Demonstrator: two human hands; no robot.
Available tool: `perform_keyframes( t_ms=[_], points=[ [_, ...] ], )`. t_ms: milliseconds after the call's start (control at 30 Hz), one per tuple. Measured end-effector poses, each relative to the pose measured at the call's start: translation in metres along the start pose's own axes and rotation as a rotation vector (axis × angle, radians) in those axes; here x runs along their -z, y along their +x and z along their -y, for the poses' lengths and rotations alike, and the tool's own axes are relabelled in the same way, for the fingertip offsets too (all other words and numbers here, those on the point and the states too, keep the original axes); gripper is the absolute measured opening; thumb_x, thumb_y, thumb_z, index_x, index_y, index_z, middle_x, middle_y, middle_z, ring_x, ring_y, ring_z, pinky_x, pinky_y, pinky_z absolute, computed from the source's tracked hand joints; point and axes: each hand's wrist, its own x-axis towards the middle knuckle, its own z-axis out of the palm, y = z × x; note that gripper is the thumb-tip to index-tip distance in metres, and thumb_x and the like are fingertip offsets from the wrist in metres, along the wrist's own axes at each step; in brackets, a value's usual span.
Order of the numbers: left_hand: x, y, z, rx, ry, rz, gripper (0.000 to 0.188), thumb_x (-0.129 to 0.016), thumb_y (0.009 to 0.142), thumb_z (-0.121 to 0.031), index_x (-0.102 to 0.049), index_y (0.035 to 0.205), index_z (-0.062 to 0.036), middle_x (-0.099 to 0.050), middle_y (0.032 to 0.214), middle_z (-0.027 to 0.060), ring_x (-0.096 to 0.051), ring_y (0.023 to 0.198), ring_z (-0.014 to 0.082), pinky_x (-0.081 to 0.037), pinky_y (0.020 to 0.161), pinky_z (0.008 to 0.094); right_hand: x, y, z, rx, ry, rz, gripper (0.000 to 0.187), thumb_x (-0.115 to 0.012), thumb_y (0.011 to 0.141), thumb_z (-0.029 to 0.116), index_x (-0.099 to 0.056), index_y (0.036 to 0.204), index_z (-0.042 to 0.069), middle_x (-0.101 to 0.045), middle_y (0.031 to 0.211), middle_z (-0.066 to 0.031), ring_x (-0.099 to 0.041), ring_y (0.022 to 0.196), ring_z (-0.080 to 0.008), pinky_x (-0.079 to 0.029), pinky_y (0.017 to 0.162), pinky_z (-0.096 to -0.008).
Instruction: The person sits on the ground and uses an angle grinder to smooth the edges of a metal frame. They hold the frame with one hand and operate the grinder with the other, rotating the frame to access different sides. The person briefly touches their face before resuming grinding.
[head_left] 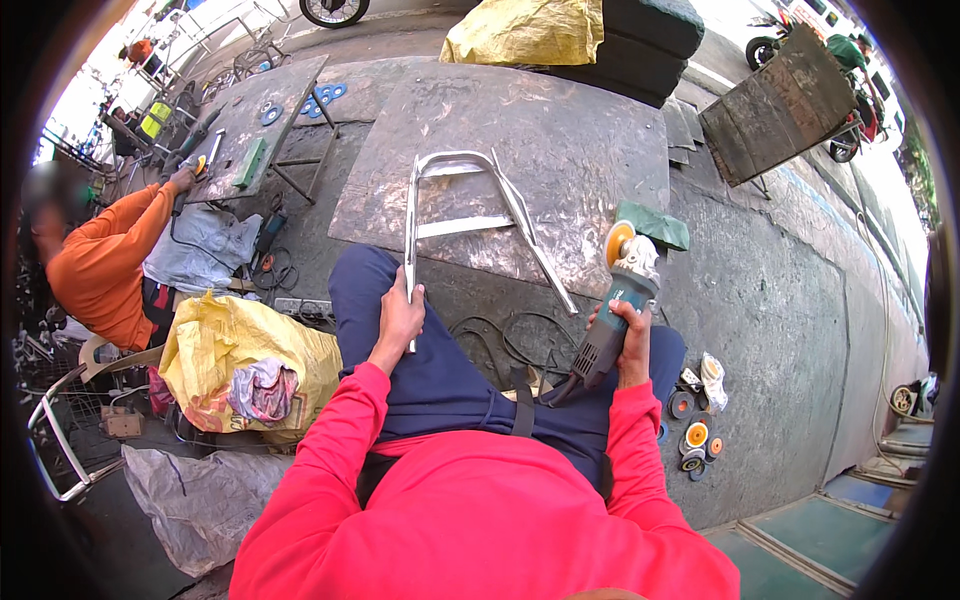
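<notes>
My left hand (400,322) is closed round the near end of one leg of a shiny metal tube frame (464,226). Shaped like a letter A with a flat crossbar, the frame rests its far part on a worn board (590,150). In my right hand (632,338) is an angle grinder (612,320), gripped by its dark teal body above my right thigh. An orange-yellow disc (619,243) sits at its far end, to the right of the frame's other leg. Whether the disc spins, I cannot tell.
Several grinding discs (697,435) lie on the floor to my right. A green block (654,226) sits at the board's right edge. Cable loops (535,340) lie between my legs. To my left are a yellow sack (250,345) and a co-worker in orange (115,265) at another board.
</notes>
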Motion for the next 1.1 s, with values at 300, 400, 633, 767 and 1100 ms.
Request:
perform_keyframes(
  t_ms=[300, 400, 633, 767, 1100],
  points=[
    [-0.042, -0.023, 0.016, -0.021, -0.005, -0.060, 0.056, -0.054, 0.091, -0.013, -0.038, 0.138, 0.0121, -0.063, 0.090, 0.0363, -0.064, 0.089, 0.0482, -0.051, 0.077, 0.0514, 0.000, 0.003, -0.002, 0.011, -0.007, -0.017, 0.033, -0.067, 0.074, 0.016, -0.056, 0.094, -0.007, -0.063, 0.077, -0.0165, -0.067, 0.062, -0.0257, -0.057, 0.054, -0.0374],
    [-0.055, -0.035, 0.011, -0.027, -0.042, -0.081, 0.057, -0.054, 0.091, -0.012, -0.037, 0.138, 0.0132, -0.063, 0.085, 0.0352, -0.064, 0.083, 0.0477, -0.051, 0.073, 0.0516, -0.002, 0.002, -0.002, 0.015, -0.028, -0.002, 0.033, -0.067, 0.074, 0.016, -0.055, 0.094, -0.007, -0.063, 0.078, -0.0168, -0.067, 0.062, -0.0261, -0.057, 0.054, -0.0375],
    [-0.038, -0.039, -0.025, -0.086, -0.205, -0.112, 0.054, -0.061, 0.085, -0.009, -0.046, 0.133, 0.0123, -0.065, 0.089, 0.0324, -0.067, 0.087, 0.0431, -0.052, 0.074, 0.0455, -0.012, -0.003, 0.001, 0.050, -0.081, 0.020, 0.032, -0.068, 0.074, 0.015, -0.057, 0.092, -0.009, -0.064, 0.078, -0.0179, -0.068, 0.062, -0.0264, -0.058, 0.055, -0.0361],
    [-0.027, -0.045, -0.048, -0.081, -0.214, -0.121, 0.051, -0.061, 0.084, -0.009, -0.049, 0.129, 0.0123, -0.066, 0.089, 0.0316, -0.067, 0.088, 0.0431, -0.052, 0.075, 0.0452, -0.017, -0.006, 0.002, 0.051, -0.100, 0.032, 0.032, -0.068, 0.074, 0.016, -0.058, 0.091, -0.009, -0.065, 0.078, -0.0174, -0.068, 0.062, -0.0259, -0.057, 0.055, -0.0361],
    [-0.014, -0.036, -0.037, -0.119, -0.058, -0.009, 0.055, -0.057, 0.086, -0.007, -0.041, 0.135, 0.0124, -0.064, 0.084, 0.0327, -0.065, 0.083, 0.0460, -0.051, 0.072, 0.0488, -0.032, -0.013, -0.004, 0.030, -0.137, 0.053, 0.030, -0.069, 0.074, 0.011, -0.057, 0.094, -0.007, -0.064, 0.076, -0.0147, -0.067, 0.059, -0.0244, -0.056, 0.054, -0.0346]
  ],
)
